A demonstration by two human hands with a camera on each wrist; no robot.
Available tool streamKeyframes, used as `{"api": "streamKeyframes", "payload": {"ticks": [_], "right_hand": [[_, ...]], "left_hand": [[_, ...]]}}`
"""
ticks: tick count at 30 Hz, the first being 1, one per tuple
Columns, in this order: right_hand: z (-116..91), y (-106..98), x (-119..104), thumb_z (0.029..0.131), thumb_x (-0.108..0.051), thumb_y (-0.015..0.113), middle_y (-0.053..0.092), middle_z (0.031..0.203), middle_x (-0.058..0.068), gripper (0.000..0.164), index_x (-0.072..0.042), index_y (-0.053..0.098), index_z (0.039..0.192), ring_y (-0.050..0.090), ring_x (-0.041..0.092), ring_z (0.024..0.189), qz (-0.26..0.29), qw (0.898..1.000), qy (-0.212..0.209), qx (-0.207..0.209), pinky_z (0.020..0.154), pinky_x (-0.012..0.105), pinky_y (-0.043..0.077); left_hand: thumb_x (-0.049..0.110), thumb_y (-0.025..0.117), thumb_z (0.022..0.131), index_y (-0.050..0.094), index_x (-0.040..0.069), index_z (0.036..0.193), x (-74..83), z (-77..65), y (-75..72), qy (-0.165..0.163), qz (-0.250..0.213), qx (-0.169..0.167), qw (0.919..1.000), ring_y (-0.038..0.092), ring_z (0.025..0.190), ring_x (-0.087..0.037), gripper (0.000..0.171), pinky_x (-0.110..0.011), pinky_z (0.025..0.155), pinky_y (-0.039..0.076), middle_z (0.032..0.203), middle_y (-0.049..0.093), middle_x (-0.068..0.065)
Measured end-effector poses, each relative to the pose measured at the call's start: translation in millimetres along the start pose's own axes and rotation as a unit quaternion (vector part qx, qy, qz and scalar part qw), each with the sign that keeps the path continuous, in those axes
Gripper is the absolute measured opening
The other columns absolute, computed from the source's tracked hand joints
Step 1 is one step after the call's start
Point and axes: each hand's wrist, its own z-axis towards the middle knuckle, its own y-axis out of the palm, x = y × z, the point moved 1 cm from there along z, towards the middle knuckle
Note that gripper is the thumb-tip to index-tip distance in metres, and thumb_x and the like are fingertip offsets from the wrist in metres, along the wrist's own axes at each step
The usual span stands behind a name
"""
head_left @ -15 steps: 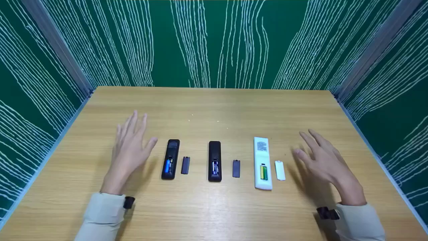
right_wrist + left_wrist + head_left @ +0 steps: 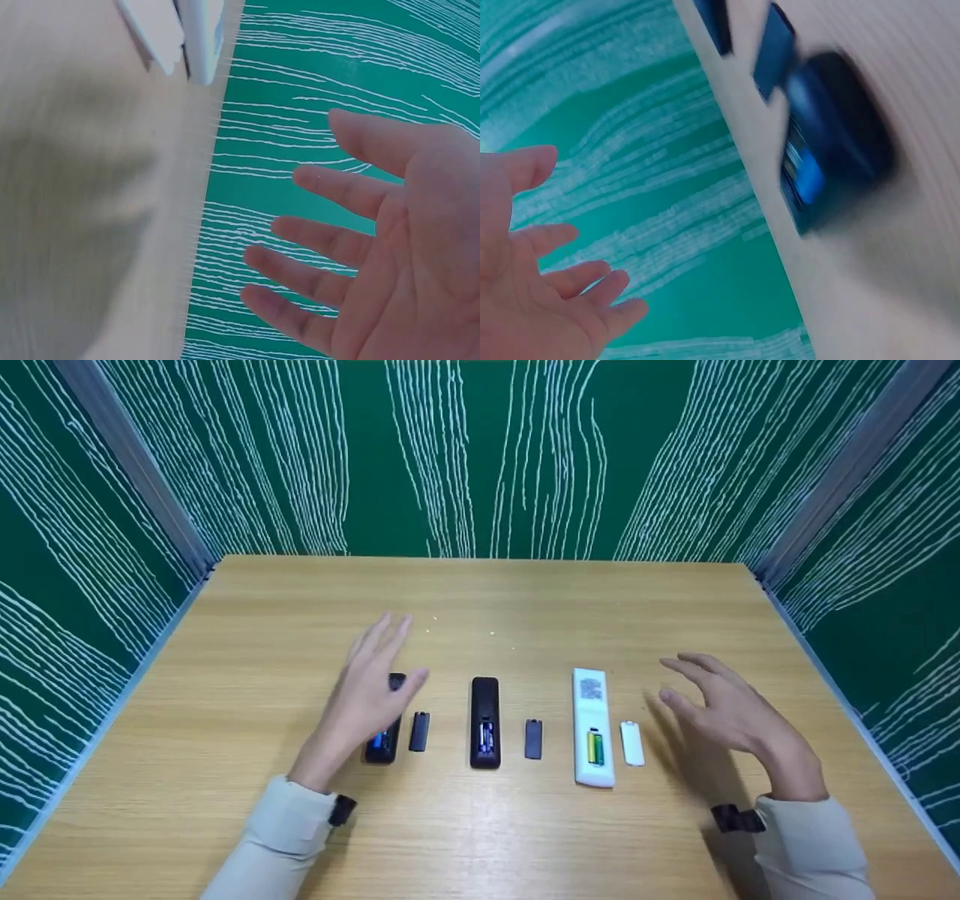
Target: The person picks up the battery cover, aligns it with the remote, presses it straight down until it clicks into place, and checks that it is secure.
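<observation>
My left hand (image 2: 367, 690), fingers spread and holding nothing, is over the left black remote control (image 2: 384, 744) and hides part of it in the head view. That remote's battery bay is uncovered, and a blue battery (image 2: 808, 178) shows in the left wrist view. Right of it lies its dark battery cover (image 2: 420, 732). A second black remote (image 2: 484, 697) with batteries in its bay has a cover (image 2: 533, 739) beside it. Farther right are a white remote (image 2: 590, 705) with green-yellow batteries (image 2: 595, 748) and a white cover (image 2: 632, 744). My right hand (image 2: 731, 709) hovers right of that cover, its fingers relaxed.
The wooden table (image 2: 480, 840) carries the remotes in a row. Tiny pale specks lie behind them. Green panels (image 2: 517, 457) with white wavy lines stand at the back and both sides, meeting at grey corner posts (image 2: 135, 465).
My left hand has moved right, from beside the left black remote to over it. The right hand has shifted only slightly. The remotes and covers lie as before.
</observation>
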Motion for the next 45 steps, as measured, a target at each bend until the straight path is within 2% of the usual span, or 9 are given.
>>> {"api": "streamKeyframes", "payload": {"ticks": [5, 10, 14, 21, 25, 30, 35, 41, 45], "right_hand": [[4.6, -1.8, -3.5, 0.108, -0.057, 0.052, 0.033, 0.164, 0.029, 0.073, -0.01, 0.042, 0.162, 0.042, 0.054, 0.141, 0.023, 0.999, -0.005, -0.022, 0.107, 0.077, 0.041], [8.8, -6.7, -4.9, 0.108, -0.048, 0.057, 0.05, 0.152, 0.026, 0.06, -0.008, 0.054, 0.153, 0.053, 0.046, 0.13, 0.042, 0.998, 0.0, -0.048, 0.098, 0.062, 0.055], [13.2, -10.0, -7.0, 0.108, -0.042, 0.06, 0.06, 0.14, 0.023, 0.054, -0.005, 0.059, 0.147, 0.058, 0.04, 0.121, 0.05, 0.997, -0.014, -0.057, 0.094, 0.056, 0.057], [19.0, -6.8, -8.3, 0.107, -0.04, 0.062, 0.063, 0.136, 0.021, 0.051, -0.004, 0.061, 0.143, 0.06, 0.036, 0.117, 0.063, 0.995, -0.027, -0.067, 0.092, 0.052, 0.056], [19.4, -1.6, -4.1, 0.106, -0.039, 0.064, 0.063, 0.136, 0.021, 0.051, -0.004, 0.062, 0.142, 0.059, 0.037, 0.117, 0.07, 0.995, -0.022, -0.072, 0.092, 0.053, 0.058], [19.8, 2.2, -1.6, 0.105, -0.038, 0.066, 0.064, 0.133, 0.018, 0.047, -0.007, 0.063, 0.141, 0.058, 0.035, 0.116, 0.073, 0.994, -0.011, -0.079, 0.094, 0.05, 0.056], [22.9, 6.5, -3.4, 0.105, -0.035, 0.067, 0.065, 0.128, 0.016, 0.042, -0.009, 0.065, 0.137, 0.059, 0.033, 0.112, 0.075, 0.994, -0.015, -0.083, 0.093, 0.049, 0.056], [25.5, 12.3, -2.6, 0.104, -0.035, 0.068, 0.066, 0.123, 0.013, 0.038, -0.01, 0.067, 0.133, 0.06, 0.031, 0.109, 0.074, 0.993, -0.016, -0.093, 0.09, 0.044, 0.054], [26.5, 14.3, -0.1, 0.103, -0.032, 0.069, 0.068, 0.12, 0.012, 0.035, -0.009, 0.068, 0.13, 0.062, 0.029, 0.106, 0.073, 0.993, -0.025, -0.094, 0.088, 0.042, 0.054]], "left_hand": [[0.037, 0.069, 0.103, 0.034, 0.025, 0.167, 28.2, 3.8, 22.0, 0.017, -0.046, -0.016, 0.9987, 0.024, 0.16, -0.035, 0.075, -0.062, 0.125, 0.027, 0.174, 0.026, -0.007], [0.038, 0.069, 0.102, 0.037, 0.028, 0.167, 55.1, 6.6, 49.8, 0.03, -0.085, -0.052, 0.9945, 0.028, 0.158, -0.032, 0.073, -0.06, 0.123, 0.032, 0.173, 0.029, -0.004], [0.04, 0.07, 0.101, 0.036, 0.026, 0.167, 73.2, 5.0, 68.0, 0.039, -0.111, -0.08, 0.9898, 0.033, 0.156, -0.029, 0.076, -0.054, 0.124, 0.033, 0.171, 0.033, -0.002], [0.033, 0.077, 0.097, 0.038, 0.026, 0.166, 100.1, 1.7, 96.7, 0.03, -0.144, -0.118, 0.982, 0.048, 0.144, -0.026, 0.079, -0.046, 0.119, 0.043, 0.163, 0.045, -0.002], [0.03, 0.081, 0.094, 0.041, 0.025, 0.165, 110.5, 2.2, 111.8, 0.017, -0.166, -0.142, 0.9757, 0.058, 0.131, -0.025, 0.082, -0.042, 0.109, 0.052, 0.158, 0.049, -0.003], [0.03, 0.088, 0.088, 0.04, 0.025, 0.166, 122.6, 2.2, 131.4, -0.012, -0.18, -0.198, 0.9633, 0.059, 0.13, -0.023, 0.092, -0.042, 0.11, 0.052, 0.158, 0.049, -0.005], [0.026, 0.092, 0.084, 0.039, 0.023, 0.166, 130.1, 1.2, 144.4, -0.044, -0.192, -0.232, 0.9525, 0.06, 0.121, -0.019, 0.098, -0.031, 0.102, 0.053, 0.145, 0.054, -0.005], [0.023, 0.095, 0.08, 0.039, 0.017, 0.166, 134.1, -0.2, 153.1, -0.049, -0.172, -0.244, 0.9531, 0.054, 0.105, -0.012, 0.103, -0.025, 0.096, 0.049, 0.135, 0.056, -0.005], [0.021, 0.098, 0.075, 0.04, 0.014, 0.165, 136.5, -1.1, 156.8, -0.048, -0.154, -0.245, 0.9561, 0.052, 0.102, -0.011, 0.107, -0.025, 0.098, 0.048, 0.129, 0.056, -0.005]]}}
